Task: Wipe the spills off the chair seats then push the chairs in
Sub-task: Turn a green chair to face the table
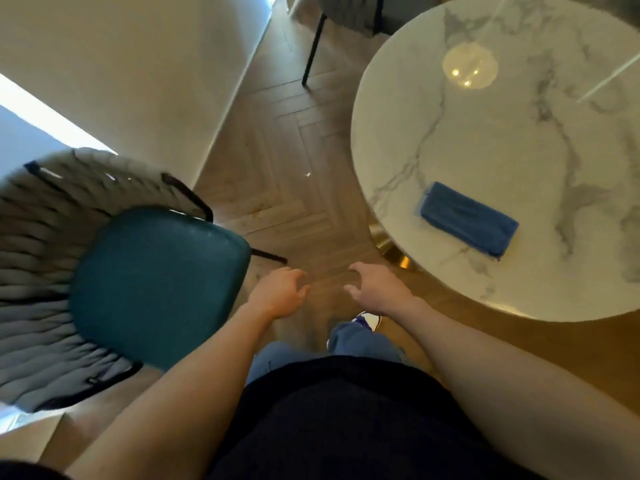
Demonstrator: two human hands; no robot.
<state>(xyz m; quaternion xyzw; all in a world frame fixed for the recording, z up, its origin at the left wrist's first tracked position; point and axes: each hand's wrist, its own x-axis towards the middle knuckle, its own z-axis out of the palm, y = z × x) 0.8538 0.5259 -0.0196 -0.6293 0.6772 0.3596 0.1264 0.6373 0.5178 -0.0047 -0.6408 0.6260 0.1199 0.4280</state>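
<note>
Chair (104,271), teal seat (156,282): pulled clear of the round table (450,289), exposed for wiping. Folded blue cloth (469,219): on the tabletop, within reach. Left hand (277,294), right hand (375,289): loosely curled, empty, poised between both.

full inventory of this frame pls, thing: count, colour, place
chair: 1, teal seat, grey woven back, black frame; left, pulled away from the table
second chair: 1, grey, black legs; top centre, mostly cut off
table: 1, round, white marble with grey veins; right
cloth: 1, blue, folded; on the table near its front edge
table base: 1, gold; under the table edge
floor: wood herringbone; centre
wall: cream; upper left
left hand: empty, fingers loosely curled; over the floor by the seat's corner
right hand: empty, fingers loosely curled; over the floor near the table
</note>
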